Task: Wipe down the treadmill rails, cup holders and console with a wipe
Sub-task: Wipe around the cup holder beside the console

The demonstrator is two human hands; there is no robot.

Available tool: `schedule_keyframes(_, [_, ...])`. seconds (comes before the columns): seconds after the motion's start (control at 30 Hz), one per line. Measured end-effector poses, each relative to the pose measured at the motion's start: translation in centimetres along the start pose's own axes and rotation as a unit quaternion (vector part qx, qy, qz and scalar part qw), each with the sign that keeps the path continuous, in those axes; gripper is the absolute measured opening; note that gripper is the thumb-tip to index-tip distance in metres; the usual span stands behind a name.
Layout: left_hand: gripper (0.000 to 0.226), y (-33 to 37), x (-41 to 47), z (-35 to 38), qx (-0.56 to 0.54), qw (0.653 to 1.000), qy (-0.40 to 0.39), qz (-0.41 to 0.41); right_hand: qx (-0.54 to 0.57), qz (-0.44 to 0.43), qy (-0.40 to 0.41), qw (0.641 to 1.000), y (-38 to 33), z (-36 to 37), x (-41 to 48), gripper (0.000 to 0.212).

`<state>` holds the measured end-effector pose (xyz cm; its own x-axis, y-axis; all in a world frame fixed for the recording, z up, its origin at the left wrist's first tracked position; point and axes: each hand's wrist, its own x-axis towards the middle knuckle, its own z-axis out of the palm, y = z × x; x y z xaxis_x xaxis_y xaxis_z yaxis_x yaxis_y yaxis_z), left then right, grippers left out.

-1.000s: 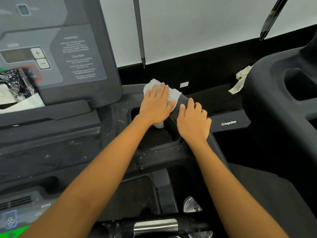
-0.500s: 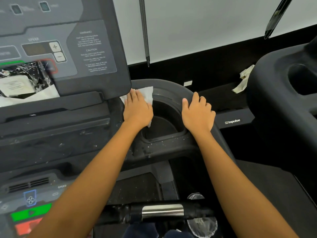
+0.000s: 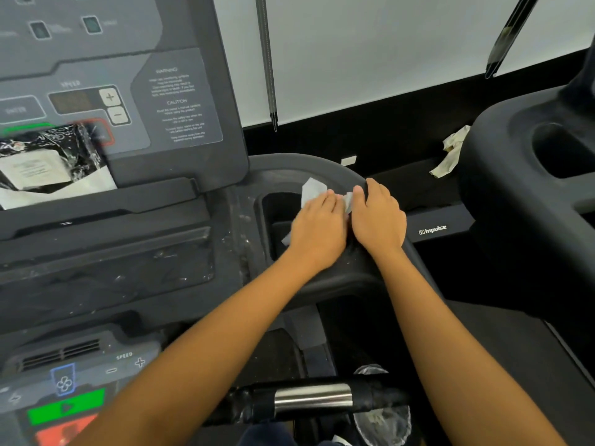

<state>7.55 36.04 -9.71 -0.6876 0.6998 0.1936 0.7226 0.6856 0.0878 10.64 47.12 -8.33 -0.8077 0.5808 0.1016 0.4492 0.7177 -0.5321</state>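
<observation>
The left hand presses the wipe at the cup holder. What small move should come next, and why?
Probably slide the left hand and wipe leftward along the cup holder rim: the wipe sits at the rim's right side, beside the right hand, and pale specks show by the left edge.

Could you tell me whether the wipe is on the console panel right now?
No, the left hand presses the wipe against the cup holder rim, beside the console.

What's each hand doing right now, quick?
Left hand: open, fingers pressing the wipe against the cup holder.
Right hand: open, resting on the cup holder rim.
</observation>
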Motion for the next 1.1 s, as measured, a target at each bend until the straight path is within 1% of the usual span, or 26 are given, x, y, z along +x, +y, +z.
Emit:
schedule_keyframes(0.07, [0.040,-2.2,-0.1,-0.8,0.006,1.000,0.014,-0.024,0.013,-0.003,-0.004,1.000,0.0,-0.3,-0.1,0.048])
schedule_keyframes(0.1, [0.039,-3.7,0.2,-1.3,0.004,0.998,0.010,-0.059,0.018,-0.004,-0.006,1.000,0.0,-0.4,-0.1,0.048])
schedule_keyframes(0.17, [0.046,-6.8,0.5,-1.3,0.009,0.991,-0.028,-0.133,0.032,-0.005,-0.007,0.999,0.2,-0.5,-0.3,0.048])
schedule_keyframes(0.2, [0.048,-7.7,0.5,-1.0,0.006,0.989,-0.035,-0.147,0.041,-0.006,-0.005,0.999,0.2,-0.7,-0.3,0.048])
schedule_keyframes(0.27, [0.038,-8.1,0.5,-0.9,-0.016,0.988,-0.026,-0.154,0.060,-0.005,-0.003,0.998,0.4,-0.9,-0.5,0.047])
schedule_keyframes(0.33, [0.026,-7.7,0.7,-2.3,-0.028,0.982,-0.019,-0.187,0.084,0.000,-0.012,0.996,0.5,-1.1,-0.7,0.046])
schedule_keyframes(0.37, [0.026,-7.6,1.0,-3.2,-0.029,0.982,-0.015,-0.188,0.102,0.006,-0.015,0.995,0.6,-1.2,-0.7,0.045])
schedule_keyframes(0.43, [0.028,-7.1,1.4,-5.4,-0.049,0.985,0.016,-0.163,0.152,0.006,-0.014,0.988,0.6,-1.5,-0.7,0.044])
schedule_keyframes(0.5, [0.025,-6.1,1.9,-7.6,-0.106,0.983,0.058,-0.141,0.214,-0.041,-0.022,0.976,0.2,-2.3,-0.9,0.050])
schedule_keyframes(0.57, [0.020,-4.6,2.5,-9.5,-0.175,0.973,0.095,-0.118,0.274,-0.112,-0.085,0.952,-1.0,-3.2,-1.1,0.064])
schedule_keyframes(0.6, [0.018,-3.9,3.0,-10.4,-0.210,0.965,0.115,-0.107,0.290,-0.143,-0.121,0.938,-1.7,-3.7,-1.0,0.068])
schedule_keyframes(0.63, [0.015,-3.4,3.5,-11.1,-0.244,0.955,0.133,-0.101,0.299,-0.168,-0.141,0.929,-2.3,-4.2,-0.8,0.069])
schedule_keyframes(0.67, [0.012,-3.0,3.9,-11.8,-0.278,0.943,0.153,-0.103,0.308,-0.179,-0.137,0.925,-2.9,-4.7,-0.5,0.066])
schedule_keyframes(0.7, [0.011,-2.7,4.3,-12.2,-0.307,0.929,0.176,-0.108,0.317,-0.169,-0.114,0.926,-3.3,-5.3,-0.2,0.060])
schedule_keyframes(0.77, [0.012,-2.1,4.5,-12.7,-0.346,0.905,0.220,-0.110,0.329,-0.121,-0.045,0.935,-3.4,-6.4,0.5,0.039])
schedule_keyframes(0.8, [0.013,-1.8,4.4,-12.5,-0.361,0.896,0.236,-0.108,0.324,-0.101,-0.015,0.941,-3.0,-6.8,0.8,0.032])
schedule_keyframes(0.83, [0.016,-1.4,4.2,-12.0,-0.370,0.890,0.245,-0.107,0.318,-0.087,0.003,0.944,-2.4,-7.0,0.9,0.029])
schedule_keyframes(0.87, [0.020,-1.2,3.9,-11.0,-0.367,0.891,0.244,-0.105,0.310,-0.076,0.011,0.948,-1.6,-6.9,0.9,0.029])
schedule_keyframes(0.9, [0.025,-1.0,3.6,-9.6,-0.347,0.905,0.225,-0.104,0.300,-0.061,0.014,0.952,-0.8,-6.7,0.8,0.031])
schedule_keyframes(0.93, [0.027,-0.8,3.2,-7.9,-0.312,0.928,0.178,-0.102,0.288,-0.039,0.014,0.957,0.0,-6.3,0.7,0.032])
schedule_keyframes(1.0, [0.029,0.0,2.5,-4.3,-0.215,0.971,0.031,-0.102,0.274,0.013,0.016,0.961,1.7,-5.2,0.3,0.030])
schedule_keyframes(1.03, [0.033,0.7,2.2,-2.9,-0.160,0.981,-0.022,-0.104,0.280,0.038,0.019,0.959,2.4,-4.7,0.2,0.028])
schedule_keyframes(1.07, [0.038,1.4,2.0,-1.9,-0.109,0.987,-0.045,-0.105,0.297,0.062,0.022,0.953,3.0,-4.2,0.1,0.026])
schedule_keyframes(1.1, [0.044,2.3,1.9,-1.3,-0.076,0.990,-0.041,-0.108,0.320,0.083,0.025,0.943,3.5,-3.9,0.0,0.025])
